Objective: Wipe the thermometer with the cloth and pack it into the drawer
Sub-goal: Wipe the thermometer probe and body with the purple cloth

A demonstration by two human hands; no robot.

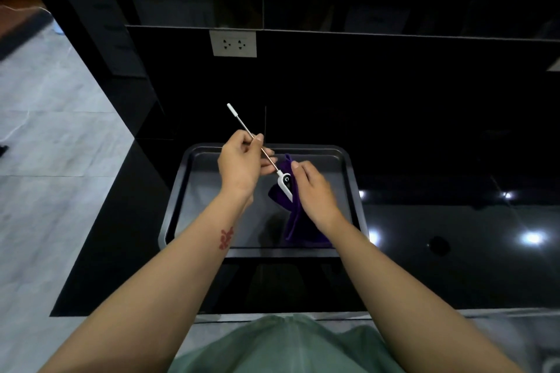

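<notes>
A probe thermometer [285, 182] with a white head and a long thin metal stem, capped white at the far tip, is held above a dark tray. My left hand [242, 163] pinches the stem near its middle, so the tip points up and to the left. My right hand [313, 188] grips a purple cloth [292, 221] that wraps behind the white head and hangs down toward the tray. No drawer can be made out in this view.
The dark grey tray [178, 191] sits on a glossy black countertop [454, 251] with bright light reflections. A black back wall carries a white double socket [233, 43]. The counter's left edge drops to a grey tiled floor [45, 160].
</notes>
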